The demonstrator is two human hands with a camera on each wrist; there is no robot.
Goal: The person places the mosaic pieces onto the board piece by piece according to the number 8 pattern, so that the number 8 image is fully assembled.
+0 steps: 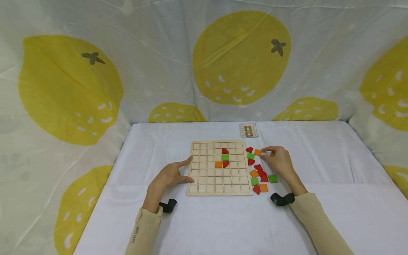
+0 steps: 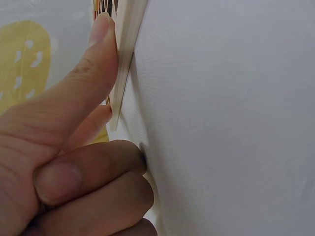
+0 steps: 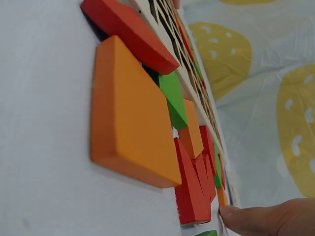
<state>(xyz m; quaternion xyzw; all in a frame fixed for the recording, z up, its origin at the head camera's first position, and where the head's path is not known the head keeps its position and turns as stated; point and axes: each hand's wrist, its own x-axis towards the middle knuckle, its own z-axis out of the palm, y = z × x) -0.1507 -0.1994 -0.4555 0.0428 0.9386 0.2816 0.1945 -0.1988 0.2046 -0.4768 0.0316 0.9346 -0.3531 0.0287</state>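
My left hand rests at the left edge of a wooden grid board, thumb and index finger spread apart along its rim. Its other fingers are curled under in the left wrist view. On the board lie two red quarter circles, a green square and an orange square. Right of the board, my right hand pinches another orange square between thumb and index finger. Close by it are a red quarter circle and a green square. A fingertip meets the orange piece's edge in the right wrist view.
Several red, green and orange pieces lie along the board's right side, including a green square and an orange square. Behind the board is a small pattern card. A white cloth covers the table; lemon-printed fabric hangs around it.
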